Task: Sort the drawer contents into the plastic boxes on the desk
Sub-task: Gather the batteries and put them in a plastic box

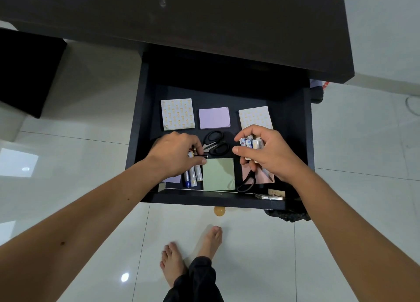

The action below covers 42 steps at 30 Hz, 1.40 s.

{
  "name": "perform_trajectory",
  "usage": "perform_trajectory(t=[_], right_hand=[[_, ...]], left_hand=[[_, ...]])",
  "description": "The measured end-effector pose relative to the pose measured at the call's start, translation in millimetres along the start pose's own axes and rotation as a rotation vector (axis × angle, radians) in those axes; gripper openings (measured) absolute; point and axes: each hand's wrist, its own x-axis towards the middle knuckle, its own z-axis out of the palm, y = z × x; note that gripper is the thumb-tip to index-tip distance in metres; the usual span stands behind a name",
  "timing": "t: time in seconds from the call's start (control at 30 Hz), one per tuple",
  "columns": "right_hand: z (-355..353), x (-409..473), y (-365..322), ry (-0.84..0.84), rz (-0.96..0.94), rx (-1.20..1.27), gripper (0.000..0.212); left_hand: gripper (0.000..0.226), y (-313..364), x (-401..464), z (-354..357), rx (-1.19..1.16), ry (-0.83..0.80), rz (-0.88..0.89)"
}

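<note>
No legible text. The two patterned pads [178,114] [255,117] at the far left and far right of the drawer carry repeated yellow marks, too small to read. Printing on the batteries [193,176] is blurred.

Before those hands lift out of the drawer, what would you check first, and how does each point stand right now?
1. Right hand grips its bundle of small white tubes: ok.
2. Left hand pinches a small battery: ok.
3. Loose blue-and-white batteries collected: not ok.
4. Black-handled scissors clear of both hands: ok.
5. Plastic boxes ready on the desk: cannot tell.
</note>
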Motion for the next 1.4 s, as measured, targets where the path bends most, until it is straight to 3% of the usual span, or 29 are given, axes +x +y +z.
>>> perform_trajectory(t=[0.1, 0.23, 0.33, 0.47, 0.67, 0.77, 0.83, 0.93, 1.07, 1.3, 1.4], right_hand=[[-3, 1, 0, 0.006, -0.014, 0.017, 0.014], [-17, 4, -3, 0.077, -0.02, 0.165, 0.013], [-29, 6, -7, 0.131, -0.017, 0.218, 0.013], [-31, 6, -8, 0.15, -0.002, 0.123, 0.011], [-31, 4, -5, 0.134, 0.024, 0.049, 0.011], [-25, 3, -8, 0.078, 0.02, 0.011, 0.011], [-17, 4, -10, 0.006, 0.013, -0.007, 0.011], [1, 8, -14, -0.07, 0.012, -0.118, 0.01], [27, 17, -19, -0.148, -0.06, -0.328, 0.013], [60, 32, -23, -0.304, -0.152, -0.807, 0.059], [68, 34, -19, -0.332, -0.188, -0.916, 0.067]], left_hand=[[0.018, -1, 0, -1, -0.017, -0.004, 0.015], [0.016, -7, -2, -4, -0.282, 0.057, 0.034], [0.017, -6, -3, -4, -0.357, 0.064, 0.09], [0.015, -2, -2, -3, -0.379, 0.093, 0.15], [0.003, -2, -8, -8, -0.563, 0.106, 0.077], [0.03, -4, -16, -18, -0.671, 0.102, 0.116], [0.033, -5, -24, -28, -0.722, 0.09, 0.135], [0.02, -9, -38, -45, -0.781, 0.068, 0.129], [0.007, -25, -56, -64, -0.599, 0.046, 0.151], [0.012, -38, -69, -75, -0.511, 0.117, 0.125], [0.011, -43, -70, -74, -0.591, 0.131, 0.096]])
